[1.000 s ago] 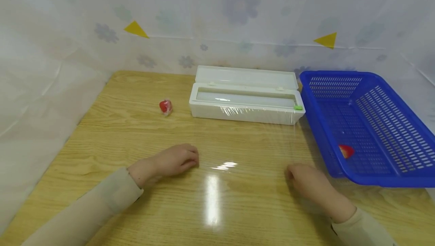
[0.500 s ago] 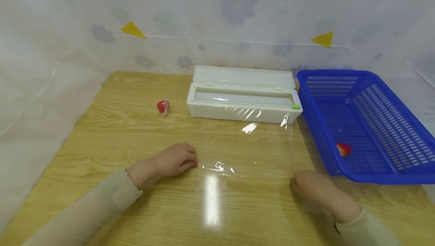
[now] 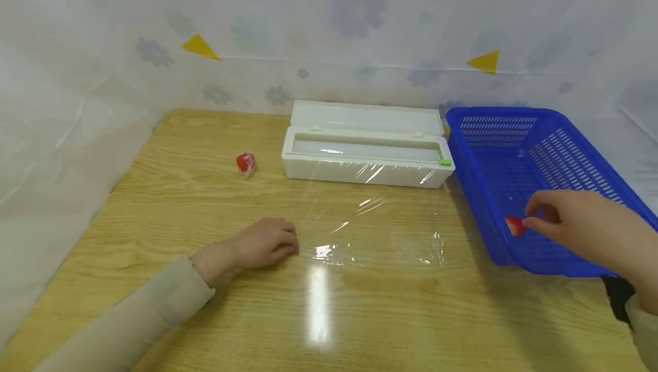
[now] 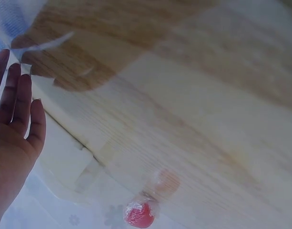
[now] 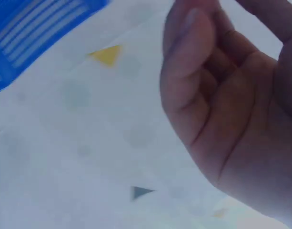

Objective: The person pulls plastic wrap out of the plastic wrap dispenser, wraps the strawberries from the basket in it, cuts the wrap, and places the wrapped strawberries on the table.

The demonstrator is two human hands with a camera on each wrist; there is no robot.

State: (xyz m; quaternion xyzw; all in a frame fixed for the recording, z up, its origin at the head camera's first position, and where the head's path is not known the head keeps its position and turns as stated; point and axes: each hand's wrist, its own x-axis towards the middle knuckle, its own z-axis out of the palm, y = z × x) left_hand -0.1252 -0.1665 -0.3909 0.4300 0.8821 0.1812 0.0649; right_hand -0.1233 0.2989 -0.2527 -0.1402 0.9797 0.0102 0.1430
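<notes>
A sheet of clear cling film [image 3: 380, 229] stretches over the table from the white cling film dispenser [image 3: 367, 172], whose lid stands raised. My left hand [image 3: 264, 242] rests at the film's near left corner; the left wrist view shows its fingers [image 4: 23, 102] fairly straight, tips at the film edge. My right hand [image 3: 576, 218] reaches over the blue basket [image 3: 501, 258]. Its thumb and bent index finger come right up to a red, strawberry-like piece [image 3: 514, 226] with a pale side. In the right wrist view the right hand [image 5: 231, 100] has loosely curled fingers, their tips cut off.
A small red piece wrapped in film [image 3: 246, 163] lies on the wooden table [image 3: 205, 138], left of the dispenser. A green slider [image 3: 444, 162] sits at the dispenser's right end. A flowered curtain [image 3: 319, 29] with yellow triangles hangs behind.
My right hand has let go of the film's near right corner and moved right and up over the basket. The film now lies lower and looser. My left hand has stayed in place.
</notes>
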